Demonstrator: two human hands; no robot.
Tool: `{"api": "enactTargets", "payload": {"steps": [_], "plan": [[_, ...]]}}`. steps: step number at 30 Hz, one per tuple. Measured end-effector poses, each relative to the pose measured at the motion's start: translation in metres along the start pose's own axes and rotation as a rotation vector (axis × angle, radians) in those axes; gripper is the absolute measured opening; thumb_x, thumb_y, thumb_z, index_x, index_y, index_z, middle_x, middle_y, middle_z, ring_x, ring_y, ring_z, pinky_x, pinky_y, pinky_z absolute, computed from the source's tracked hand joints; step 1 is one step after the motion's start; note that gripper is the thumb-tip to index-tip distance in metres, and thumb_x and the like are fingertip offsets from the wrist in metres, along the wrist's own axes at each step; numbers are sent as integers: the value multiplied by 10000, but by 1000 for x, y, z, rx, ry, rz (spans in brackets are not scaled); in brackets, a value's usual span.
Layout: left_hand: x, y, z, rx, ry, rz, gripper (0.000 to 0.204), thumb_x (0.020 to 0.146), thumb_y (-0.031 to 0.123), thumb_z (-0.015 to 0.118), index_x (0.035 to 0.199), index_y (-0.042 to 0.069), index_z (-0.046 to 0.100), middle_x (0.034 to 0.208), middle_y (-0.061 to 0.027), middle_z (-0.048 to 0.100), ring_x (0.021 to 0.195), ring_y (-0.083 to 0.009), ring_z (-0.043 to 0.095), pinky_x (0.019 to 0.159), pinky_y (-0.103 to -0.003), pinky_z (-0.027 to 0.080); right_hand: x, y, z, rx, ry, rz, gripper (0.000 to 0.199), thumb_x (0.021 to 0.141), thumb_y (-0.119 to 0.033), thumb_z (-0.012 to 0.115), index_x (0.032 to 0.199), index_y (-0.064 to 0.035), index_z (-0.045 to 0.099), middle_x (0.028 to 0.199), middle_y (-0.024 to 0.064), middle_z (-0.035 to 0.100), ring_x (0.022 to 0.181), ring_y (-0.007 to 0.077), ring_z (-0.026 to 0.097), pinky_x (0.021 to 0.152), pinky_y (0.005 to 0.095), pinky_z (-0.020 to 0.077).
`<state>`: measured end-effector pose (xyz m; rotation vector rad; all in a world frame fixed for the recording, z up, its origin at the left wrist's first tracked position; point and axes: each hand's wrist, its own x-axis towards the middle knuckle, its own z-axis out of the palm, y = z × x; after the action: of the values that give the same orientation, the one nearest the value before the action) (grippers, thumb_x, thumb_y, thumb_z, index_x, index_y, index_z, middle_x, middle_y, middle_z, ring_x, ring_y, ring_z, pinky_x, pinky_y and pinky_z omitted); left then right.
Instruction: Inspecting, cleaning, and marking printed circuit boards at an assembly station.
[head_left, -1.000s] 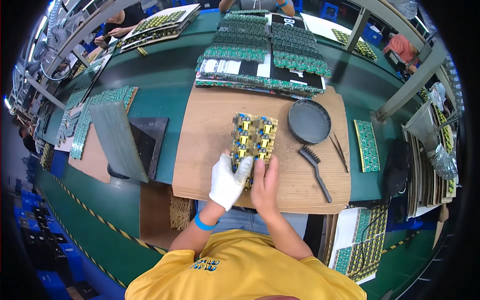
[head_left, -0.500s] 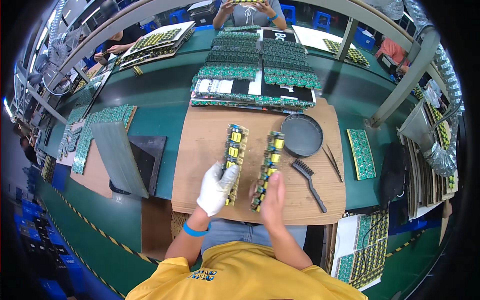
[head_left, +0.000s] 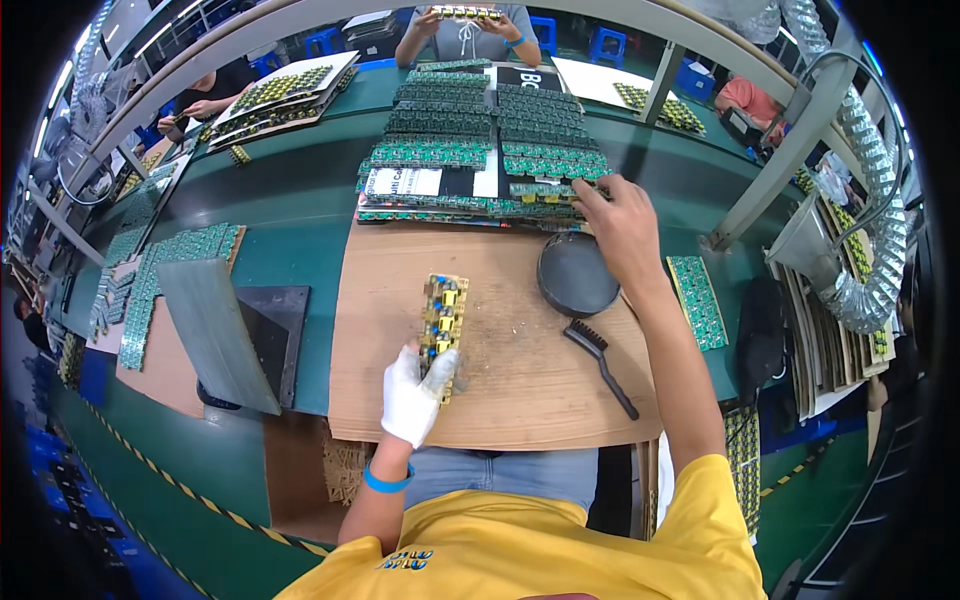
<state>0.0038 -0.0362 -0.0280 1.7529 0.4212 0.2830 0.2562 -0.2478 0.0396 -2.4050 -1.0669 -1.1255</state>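
In the gloved left hand [head_left: 413,398] — long green circuit board [head_left: 442,318]

The left hand [head_left: 412,395] wears a white knit cloth glove, matt and soft-looking; the right hand [head_left: 622,225] is bare. The circuit board [head_left: 442,318] in the glove shows a dull yellow-green face studded with small glossy parts. Under it lies a cardboard sheet [head_left: 500,340] — rough, brown, scuffed matt. The round dish [head_left: 575,275] to the right looks like dark, faintly shiny plastic — the brush [head_left: 600,358] beside it is black plastic. The bench [head_left: 290,215] is covered in smooth green matting.
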Motion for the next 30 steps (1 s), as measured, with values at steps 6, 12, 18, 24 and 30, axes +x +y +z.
{"api": "enactTargets", "payload": {"steps": [6, 12, 18, 24, 30], "plan": [[0, -9, -4, -65, 5, -19, 363, 956, 316, 745, 1022, -23, 635, 808, -98, 715, 695, -135, 692, 615, -306, 551, -3, 0, 34, -92, -76, -102, 359, 927, -190, 702, 1285, -170, 687, 1201, 158, 605, 1162, 370, 572, 972, 465, 484], [2, -21, -4, -115, 3, 22, 373, 955, 326, 748, 1014, -23, 633, 807, -83, 691, 687, -127, 679, 619, -300, 547, 0, 5, 38, -102, -131, 6, 458, 982, -342, 640, 1423, -222, 599, 1397, 218, 518, 1327, 402, 481, 1086, 475, 424], [2, -18, -2, -188, -13, -12, 338, 953, 287, 757, 1013, -23, 635, 807, -57, 672, 682, -113, 664, 617, -291, 544, 15, 44, 50, 47, -443, 148, 602, 995, -529, 567, 1520, -244, 495, 1539, 270, 409, 1430, 452, 384, 1169, 507, 343], [1, -17, -3, -170, -12, 4, 311, 952, 254, 759, 1015, -24, 633, 811, -45, 673, 683, -99, 648, 617, -290, 545, 30, 57, 61, 107, -507, 195, 613, 1000, -541, 552, 1531, -241, 482, 1548, 284, 393, 1447, 454, 362, 1182, 496, 329], [2, -9, -5, -168, -27, 20, 280, 958, 219, 749, 1007, -24, 620, 826, -51, 681, 695, -90, 640, 628, -292, 556, 42, 58, 70, 154, -528, 230, 628, 998, -575, 534, 1510, -211, 512, 1559, 255, 400, 1442, 463, 363, 1178, 489, 338]]}}
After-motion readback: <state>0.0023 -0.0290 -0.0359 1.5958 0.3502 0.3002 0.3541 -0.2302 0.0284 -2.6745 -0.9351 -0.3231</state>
